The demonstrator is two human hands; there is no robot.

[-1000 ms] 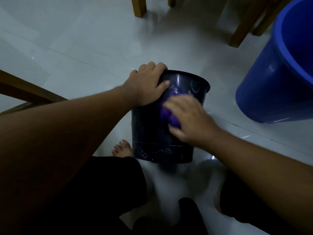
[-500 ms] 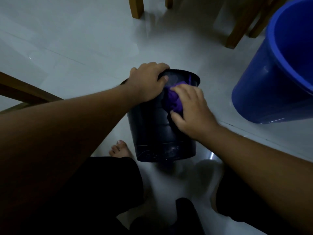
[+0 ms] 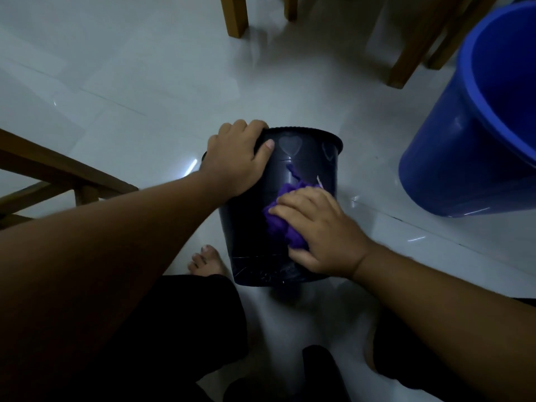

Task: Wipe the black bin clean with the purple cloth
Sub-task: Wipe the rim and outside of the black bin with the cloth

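Note:
The black bin [image 3: 249, 227] stands on the white tiled floor in front of me, tilted a little away, with heart shapes under its rim. My left hand [image 3: 237, 161] grips the rim at its left side, thumb on the outer wall. My right hand [image 3: 316, 230] presses the bunched purple cloth [image 3: 282, 221] against the lower part of the bin's near side. A thin strand of the cloth trails upward on the wall.
A large blue bucket [image 3: 452, 146] stands at the right, close to the bin. Wooden chair legs [image 3: 236, 15] rise at the top, and a wooden frame [image 3: 58, 172] lies at the left. My bare foot [image 3: 206, 261] rests beside the bin's base.
My right hand has slid the purple cloth down from near the rim to the lower wall of the bin. My left hand has kept its grip on the rim.

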